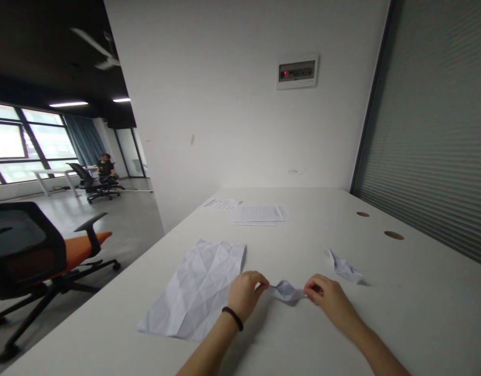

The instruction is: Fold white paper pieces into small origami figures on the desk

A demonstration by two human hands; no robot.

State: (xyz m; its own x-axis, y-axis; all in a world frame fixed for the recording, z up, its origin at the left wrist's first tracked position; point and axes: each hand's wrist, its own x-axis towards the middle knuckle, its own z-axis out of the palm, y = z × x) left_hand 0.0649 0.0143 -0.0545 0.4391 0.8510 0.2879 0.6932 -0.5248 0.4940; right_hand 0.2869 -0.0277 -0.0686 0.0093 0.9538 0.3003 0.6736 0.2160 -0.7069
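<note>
Pinching small white folded-paper piece from both ends

Left hand: thumb and fingertips closed on its left end. Right hand: same grip, right end. Piece sits between the hands, over the white flat tabletop; can't tell if touching. Large white triangle-creased paper sheet lies just left. Second white folded-paper piece lies beyond right hand.
</note>
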